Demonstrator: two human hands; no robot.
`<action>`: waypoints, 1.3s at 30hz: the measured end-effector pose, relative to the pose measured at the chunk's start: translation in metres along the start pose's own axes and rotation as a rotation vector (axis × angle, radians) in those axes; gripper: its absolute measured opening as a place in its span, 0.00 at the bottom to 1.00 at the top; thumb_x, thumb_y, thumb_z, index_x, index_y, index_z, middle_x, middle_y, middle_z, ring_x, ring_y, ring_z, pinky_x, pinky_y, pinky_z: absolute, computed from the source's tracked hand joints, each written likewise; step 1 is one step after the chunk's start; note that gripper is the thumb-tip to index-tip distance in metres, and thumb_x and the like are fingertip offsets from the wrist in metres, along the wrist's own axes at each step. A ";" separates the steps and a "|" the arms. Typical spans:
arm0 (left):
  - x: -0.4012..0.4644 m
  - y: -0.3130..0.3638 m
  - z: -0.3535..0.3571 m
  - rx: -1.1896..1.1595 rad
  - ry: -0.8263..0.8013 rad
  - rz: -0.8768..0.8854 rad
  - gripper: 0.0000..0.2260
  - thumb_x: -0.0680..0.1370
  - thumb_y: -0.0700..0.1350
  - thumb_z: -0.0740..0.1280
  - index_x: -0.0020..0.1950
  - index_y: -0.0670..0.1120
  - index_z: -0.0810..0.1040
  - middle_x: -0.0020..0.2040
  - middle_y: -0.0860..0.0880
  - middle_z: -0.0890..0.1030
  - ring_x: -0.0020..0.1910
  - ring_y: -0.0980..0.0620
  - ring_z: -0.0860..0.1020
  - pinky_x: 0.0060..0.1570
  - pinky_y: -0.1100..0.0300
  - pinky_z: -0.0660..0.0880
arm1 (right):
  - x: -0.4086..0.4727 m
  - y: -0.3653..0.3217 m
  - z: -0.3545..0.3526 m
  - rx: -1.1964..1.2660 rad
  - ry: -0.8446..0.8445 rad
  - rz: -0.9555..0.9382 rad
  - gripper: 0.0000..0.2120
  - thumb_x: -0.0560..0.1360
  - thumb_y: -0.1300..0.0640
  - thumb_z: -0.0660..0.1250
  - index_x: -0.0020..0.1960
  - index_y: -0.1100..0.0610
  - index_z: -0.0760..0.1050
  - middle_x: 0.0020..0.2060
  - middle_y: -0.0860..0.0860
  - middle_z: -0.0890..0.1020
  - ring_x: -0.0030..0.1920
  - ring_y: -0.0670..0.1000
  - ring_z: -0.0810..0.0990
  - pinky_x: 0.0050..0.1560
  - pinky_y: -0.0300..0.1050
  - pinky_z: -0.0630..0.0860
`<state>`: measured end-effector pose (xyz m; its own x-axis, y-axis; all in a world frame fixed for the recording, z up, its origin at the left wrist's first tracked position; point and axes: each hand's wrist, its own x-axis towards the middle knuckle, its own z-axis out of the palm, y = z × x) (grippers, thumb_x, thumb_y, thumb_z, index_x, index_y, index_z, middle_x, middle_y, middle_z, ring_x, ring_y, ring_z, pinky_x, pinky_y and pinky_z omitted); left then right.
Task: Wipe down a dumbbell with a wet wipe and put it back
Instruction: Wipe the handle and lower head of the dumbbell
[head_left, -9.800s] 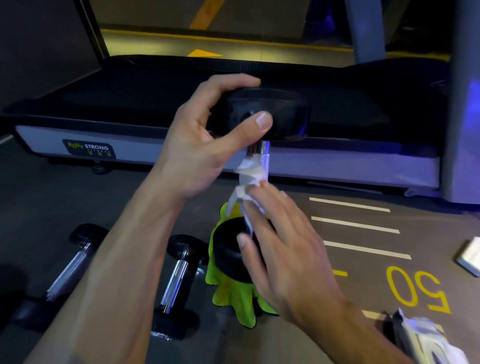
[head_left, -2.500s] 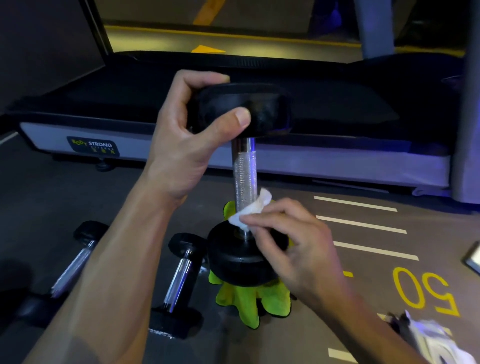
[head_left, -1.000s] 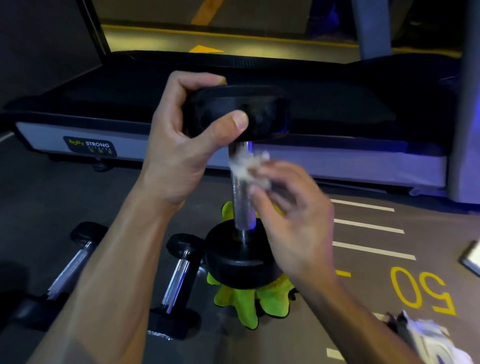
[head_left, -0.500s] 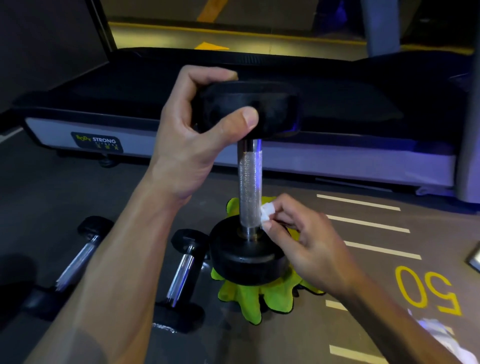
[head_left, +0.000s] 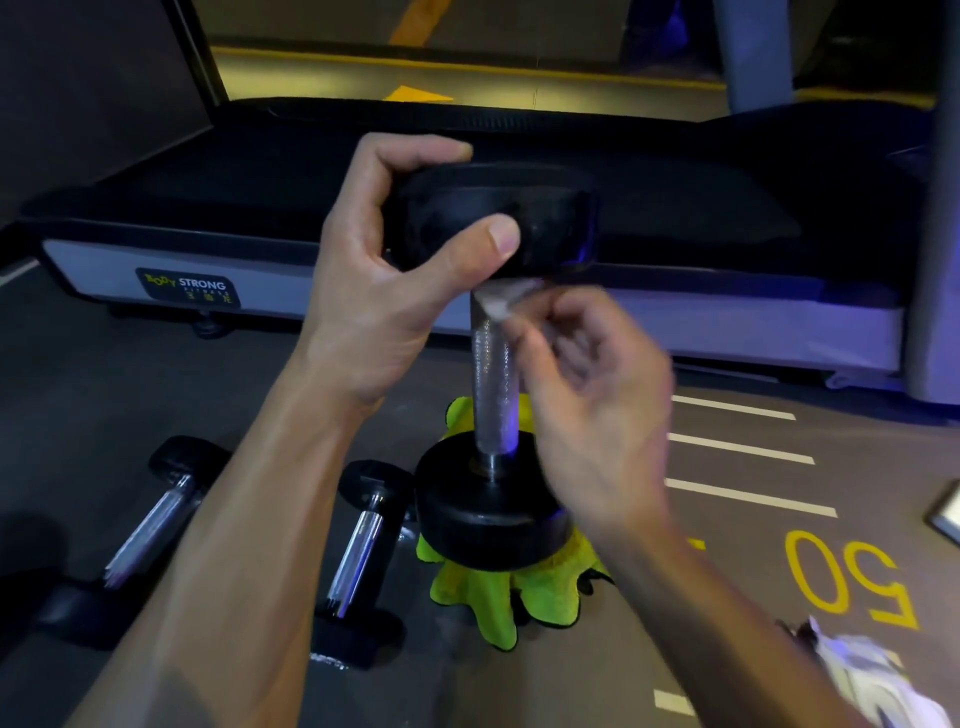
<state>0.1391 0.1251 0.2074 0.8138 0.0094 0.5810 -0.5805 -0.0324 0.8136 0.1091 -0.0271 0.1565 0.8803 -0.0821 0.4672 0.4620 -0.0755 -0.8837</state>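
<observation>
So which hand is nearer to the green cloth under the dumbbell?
Right. The right hand wipes the handle just above the green cloth; the left hand holds the dumbbell top, farther up.

The left hand (head_left: 384, 270), its bare forearm rising from the lower left of the frame, curls fingers and thumb around the dumbbell (head_left: 493, 364) top at centre, while the right hand (head_left: 592, 410), motion-blurred and reaching from the lower right, pinches the wet wipe (head_left: 501, 301) between its fingertips just below.

Treadmill label (head_left: 186, 286) reads "BODY STRONG" — smaller line beneath perhaps unreadable; floor (head_left: 753, 561) painted "50".
</observation>
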 end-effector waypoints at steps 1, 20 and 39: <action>0.000 0.000 -0.001 -0.002 0.008 -0.001 0.19 0.73 0.49 0.74 0.61 0.48 0.73 0.56 0.53 0.79 0.55 0.57 0.80 0.57 0.58 0.76 | -0.010 0.011 0.000 -0.001 -0.041 0.047 0.01 0.81 0.60 0.70 0.52 0.55 0.79 0.47 0.48 0.87 0.52 0.49 0.87 0.60 0.56 0.81; 0.001 -0.001 -0.001 0.005 0.014 -0.021 0.20 0.74 0.49 0.76 0.62 0.47 0.75 0.59 0.49 0.79 0.55 0.57 0.80 0.57 0.58 0.76 | 0.000 0.010 -0.055 -0.028 -0.222 0.208 0.05 0.80 0.59 0.66 0.45 0.57 0.76 0.35 0.51 0.77 0.38 0.48 0.73 0.41 0.46 0.69; 0.000 -0.003 -0.002 -0.001 0.025 -0.008 0.20 0.73 0.49 0.76 0.62 0.47 0.74 0.57 0.49 0.80 0.53 0.56 0.80 0.56 0.59 0.76 | 0.026 0.013 -0.053 0.250 -0.402 0.640 0.18 0.73 0.63 0.70 0.62 0.64 0.81 0.51 0.58 0.85 0.51 0.56 0.76 0.43 0.46 0.68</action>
<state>0.1409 0.1273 0.2049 0.8176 0.0348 0.5748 -0.5739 -0.0317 0.8183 0.1323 -0.0827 0.1592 0.9323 0.3346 -0.1372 -0.1779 0.0942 -0.9795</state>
